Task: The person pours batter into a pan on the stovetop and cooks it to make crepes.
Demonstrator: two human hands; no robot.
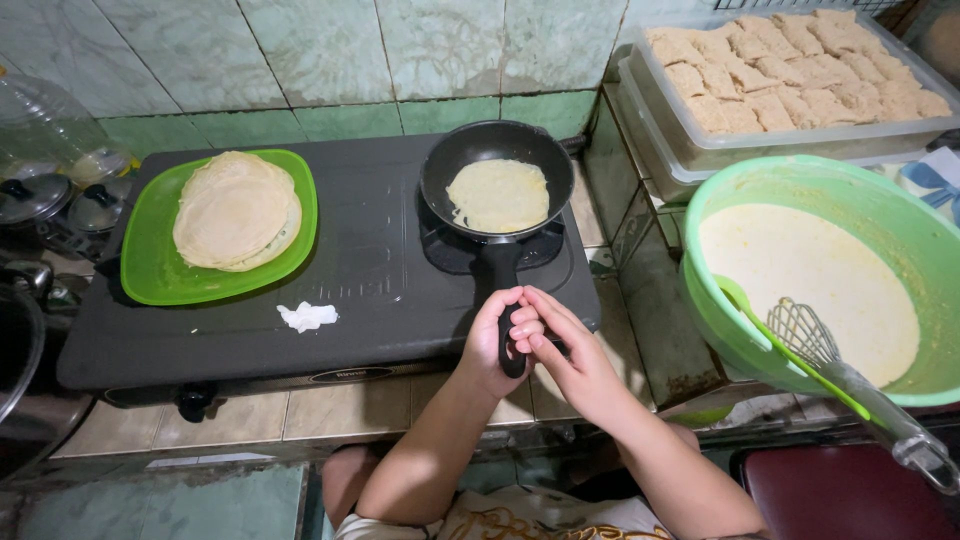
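Left hand [493,335] and right hand [565,355] were both curled together around the black handle of the frying pan [497,178] on the stove's right burner (one thin pale crepe [498,195] inside), finished crepes [237,210] stacked on the green plate [150,270], batter in the green bowl [720,330].

Left hand [492,340] and right hand [560,355] meet at centre, fingers curled, clasped together; both forearms bare, angled inward.
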